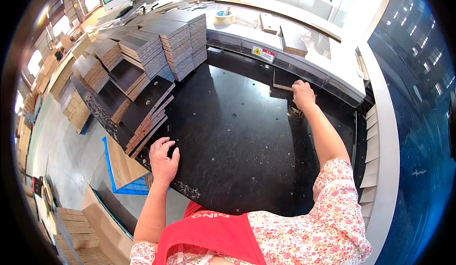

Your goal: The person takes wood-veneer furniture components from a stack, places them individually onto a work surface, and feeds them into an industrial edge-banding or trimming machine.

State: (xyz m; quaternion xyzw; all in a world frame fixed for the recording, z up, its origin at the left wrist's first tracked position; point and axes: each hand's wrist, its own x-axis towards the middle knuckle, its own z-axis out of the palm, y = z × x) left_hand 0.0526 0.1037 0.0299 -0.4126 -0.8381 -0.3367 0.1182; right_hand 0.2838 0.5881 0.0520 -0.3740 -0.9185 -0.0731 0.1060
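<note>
My right hand reaches to the far right of the black work table. Its fingers close on the near right end of a small dark board piece with a pale front edge, which lies against the machine's front beam. Part of the piece is hidden by the fingers. At the table's left front edge rests my left hand, its thumb apart from the curved fingers and nothing held. Just beyond it are the corners of a few stacked dark boards.
Stacks of cut chipboard panels fill the table's far left. On the white beam sit a tape roll and a loose board block. Sawdust lies near my right wrist. A blue pallet stands on the floor at left.
</note>
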